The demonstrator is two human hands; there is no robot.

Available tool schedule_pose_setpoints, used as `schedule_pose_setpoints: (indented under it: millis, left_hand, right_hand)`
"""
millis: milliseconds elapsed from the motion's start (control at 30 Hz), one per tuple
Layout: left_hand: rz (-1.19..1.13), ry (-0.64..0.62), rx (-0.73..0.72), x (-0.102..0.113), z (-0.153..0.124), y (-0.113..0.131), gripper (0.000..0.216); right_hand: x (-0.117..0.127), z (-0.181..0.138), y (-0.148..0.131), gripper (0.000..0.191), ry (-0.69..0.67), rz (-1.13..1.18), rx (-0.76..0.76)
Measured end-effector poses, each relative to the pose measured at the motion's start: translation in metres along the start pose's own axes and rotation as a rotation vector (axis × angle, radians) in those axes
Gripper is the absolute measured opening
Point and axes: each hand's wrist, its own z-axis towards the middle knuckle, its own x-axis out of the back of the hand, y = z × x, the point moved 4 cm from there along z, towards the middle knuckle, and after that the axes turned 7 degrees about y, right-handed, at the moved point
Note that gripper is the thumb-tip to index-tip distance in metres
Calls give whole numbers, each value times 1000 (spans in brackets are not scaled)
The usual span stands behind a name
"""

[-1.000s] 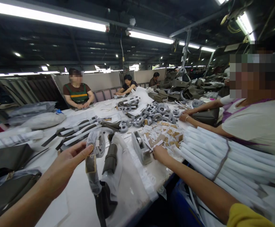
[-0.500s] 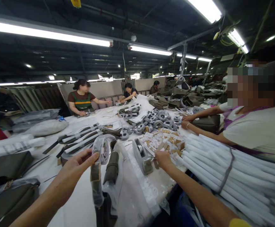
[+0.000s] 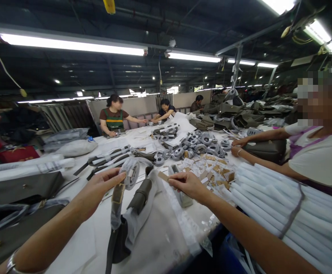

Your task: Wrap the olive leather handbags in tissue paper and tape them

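My left hand (image 3: 101, 190) is closed, thumb and fingers pinching a rolled bag strap (image 3: 132, 174) in clear wrapping. A length of that strap hangs down with a metal buckle (image 3: 118, 194) on it, over an olive-grey piece (image 3: 140, 196) partly covered by thin white wrapping. To the right, my right hand (image 3: 190, 186) pinches a small flat brown strip (image 3: 163, 176); whether it is card or tape I cannot tell. Its free end points toward the roll, apart from it. Behind my right fingers stands a grey tape dispenser (image 3: 185, 199), partly hidden.
Wrapped strap rolls (image 3: 205, 139) and brown and white tags (image 3: 217, 167) are heaped mid-table. Bundled white tubes (image 3: 268, 198) lie at right, beside a co-worker (image 3: 316, 152) handling a bag. Olive bags (image 3: 23, 186) lie at left. Other people work across the table.
My right hand has come up and left from beside the tape dispenser, bringing the brown strip near the strap roll. My left hand keeps its hold. The view has turned slightly left.
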Motion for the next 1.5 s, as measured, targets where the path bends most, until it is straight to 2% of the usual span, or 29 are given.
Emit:
schedule_pose_setpoints:
  millis: [133,233,333,500,600,733,867,1000,1100,1200,1333,1400,1500]
  left_hand:
    - [-3,-128,-9,-9,-8,-1,42]
    - [-14,-131,-31,-11,-11,-1,44]
    - [10,-128,-48,-10,-13,-1,47]
    - [68,-75,-36,-3,-15,0,49]
    - [41,-86,-19,-5,-18,3,48]
    - [45,-137,-55,-11,-21,8,47]
    - [85,-118,-70,-9,-21,6,48]
    - [130,-92,-84,-9,-20,4,49]
    - [172,-93,-122,-12,-20,7,49]
    - [155,-102,-128,-14,-20,8,49]
    - [86,-127,-89,-12,-18,6,47]
    - [81,-123,-82,-11,-17,4,47]
    - [98,-111,-78,-13,-17,2,51]
  right_hand:
    - [-38,6,-18,33,-73,141,-72]
    - [-62,19,-27,32,-101,192,-49]
    - [-75,29,-40,34,-108,216,24]
    - [-75,28,-46,33,-65,134,65]
    - [-78,28,-43,30,-51,177,40]
    - [-90,28,-44,26,-136,326,-53]
    - [-94,22,-45,37,-238,447,-168]
    - [-90,26,-40,38,-125,455,-207]
    - [-93,31,-44,36,-71,474,-170]
    - [-97,28,-54,38,-131,620,-180]
    - [-99,11,-54,48,-277,789,-372]
    - [-98,6,-49,51,-252,794,-413]
    - [-98,9,-41,49,-147,718,-379]
